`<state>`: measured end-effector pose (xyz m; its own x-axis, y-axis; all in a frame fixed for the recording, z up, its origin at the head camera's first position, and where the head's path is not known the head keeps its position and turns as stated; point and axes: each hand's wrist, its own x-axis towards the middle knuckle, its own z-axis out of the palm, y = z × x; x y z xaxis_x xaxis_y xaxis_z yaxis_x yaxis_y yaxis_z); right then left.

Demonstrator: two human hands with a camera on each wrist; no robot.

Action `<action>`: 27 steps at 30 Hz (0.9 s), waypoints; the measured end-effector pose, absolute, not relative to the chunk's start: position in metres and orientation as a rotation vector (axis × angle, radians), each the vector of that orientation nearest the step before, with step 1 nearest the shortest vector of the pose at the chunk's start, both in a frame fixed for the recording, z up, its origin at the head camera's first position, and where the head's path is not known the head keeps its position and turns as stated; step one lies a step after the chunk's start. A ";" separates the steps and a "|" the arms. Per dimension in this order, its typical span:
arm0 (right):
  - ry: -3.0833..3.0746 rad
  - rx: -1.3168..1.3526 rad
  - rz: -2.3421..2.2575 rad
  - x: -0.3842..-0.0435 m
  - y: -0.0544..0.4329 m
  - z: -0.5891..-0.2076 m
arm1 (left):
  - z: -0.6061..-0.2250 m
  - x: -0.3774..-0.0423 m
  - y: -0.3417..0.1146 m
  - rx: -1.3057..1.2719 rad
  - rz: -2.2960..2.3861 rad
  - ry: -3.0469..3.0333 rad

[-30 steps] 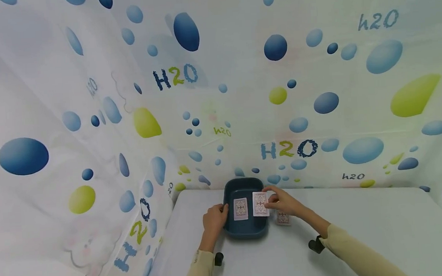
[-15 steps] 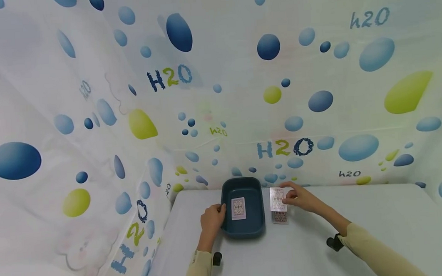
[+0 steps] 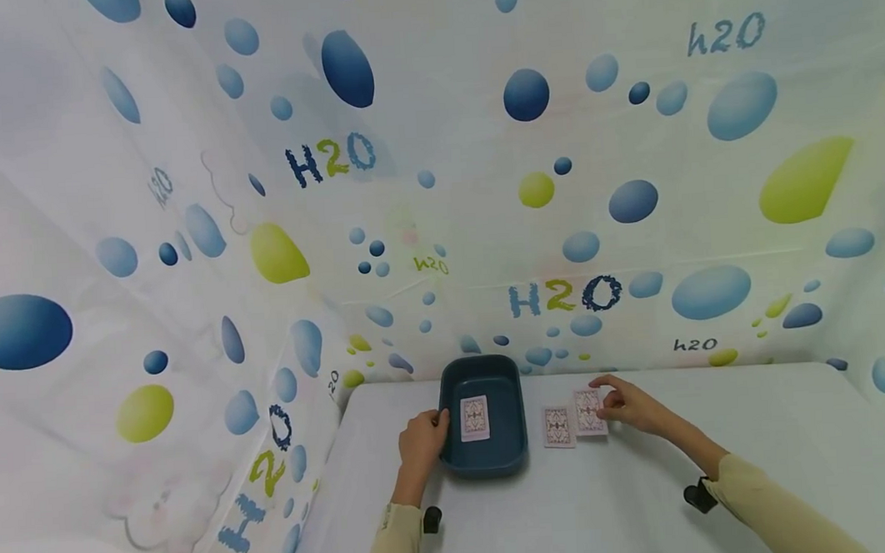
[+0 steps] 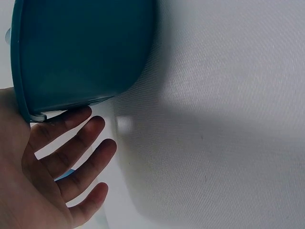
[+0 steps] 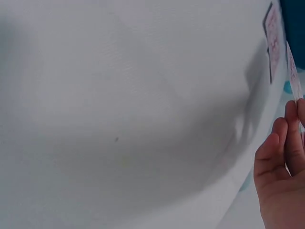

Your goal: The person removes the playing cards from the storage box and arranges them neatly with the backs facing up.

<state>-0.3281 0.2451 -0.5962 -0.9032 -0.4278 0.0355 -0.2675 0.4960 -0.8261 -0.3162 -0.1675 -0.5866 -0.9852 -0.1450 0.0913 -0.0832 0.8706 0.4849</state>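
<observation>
A dark blue plastic tray (image 3: 497,461) sits on the white table with a playing card (image 3: 475,418), back side up, lying inside it. My left hand (image 3: 423,439) grips the tray's left rim, thumb over the edge. In the left wrist view its fingers (image 4: 78,174) spread along the outer wall. Right of the tray, a small stack of playing cards (image 3: 559,427) lies face down. Just beyond that stack my right hand (image 3: 633,407) pinches another playing card (image 3: 589,412), patterned back up, at its right side. The right wrist view catches this card (image 5: 293,74) nearly edge-on.
A white curtain (image 3: 465,142) with blue and green drops and "H2O" lettering hangs behind and to the left of the table (image 3: 649,483). Each wrist carries a black strap-on camera, one showing below the right wrist camera mount (image 3: 699,497).
My right hand has carried its card from over the tray's right side, past the face-down stack, to the stack's right. The left hand keeps hold of the tray's rim.
</observation>
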 end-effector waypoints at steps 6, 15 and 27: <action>2.593 -0.502 -1.312 -0.327 0.246 -0.607 | -0.587 -0.317 -0.168 0.184 -0.744 -2.919; 2.810 -0.459 -1.123 -0.319 0.233 -0.615 | -0.587 -0.316 -0.167 0.176 -0.746 -2.918; 2.892 -0.505 -0.912 -0.318 0.230 -0.608 | -0.588 -0.317 -0.167 0.181 -0.722 -2.924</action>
<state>-0.3175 0.2303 -0.6083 -0.9438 -0.3289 0.0342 -0.2891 0.7703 -0.5684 -0.3169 -0.1667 -0.5875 -0.9851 -0.1455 0.0912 -0.0863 0.8787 0.4695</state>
